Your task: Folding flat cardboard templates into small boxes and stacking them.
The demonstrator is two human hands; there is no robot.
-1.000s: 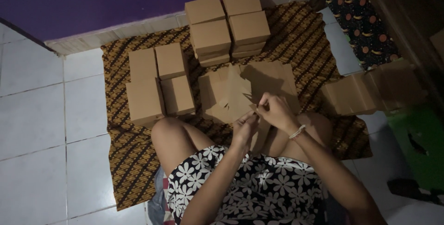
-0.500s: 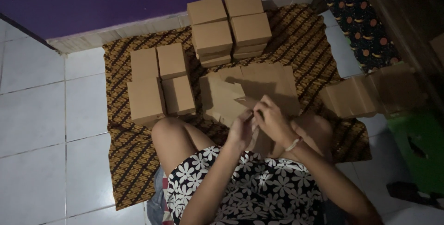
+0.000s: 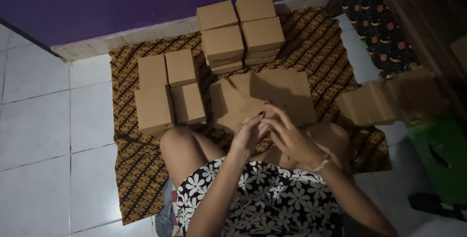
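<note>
Both hands, left hand (image 3: 248, 137) and right hand (image 3: 289, 139), met over a flat cardboard sheet (image 3: 265, 98); fingers curled (grip unclear), folded boxes (image 3: 168, 91) beside.

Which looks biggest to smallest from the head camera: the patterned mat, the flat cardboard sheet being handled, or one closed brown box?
1. patterned mat, by far the largest.
2. flat cardboard sheet, under the left hand and right hand.
3. closed brown box, smallest, though it lies farther from the camera.
</note>
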